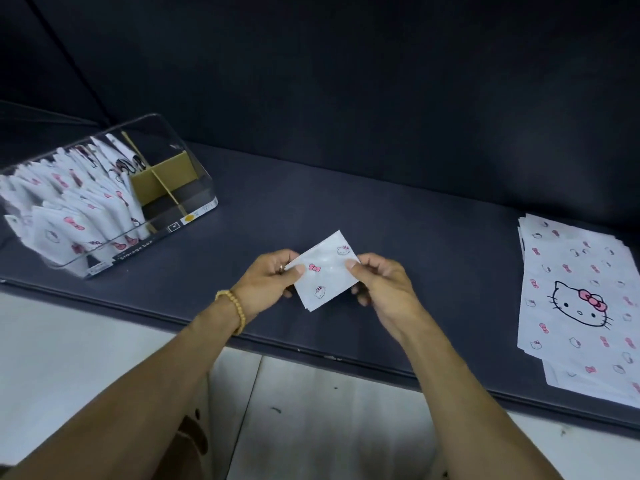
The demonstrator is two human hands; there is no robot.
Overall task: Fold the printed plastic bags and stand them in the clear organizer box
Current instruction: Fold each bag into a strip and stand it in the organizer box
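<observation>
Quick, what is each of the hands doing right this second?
Left hand: pinching the left edge of the folded bag.
Right hand: pinching the same bag's right edge.

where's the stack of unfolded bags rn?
Head view, far right: the stack of unfolded bags lies flat on the dark cushion, right of both hands, opposite the clear organizer box at left.

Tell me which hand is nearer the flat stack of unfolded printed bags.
Right. The right hand pinches the small folded printed bag mid-cushion, on the side toward the flat stack of unfolded printed bags; the left hand holds the bag's opposite edge, farther away.
</observation>
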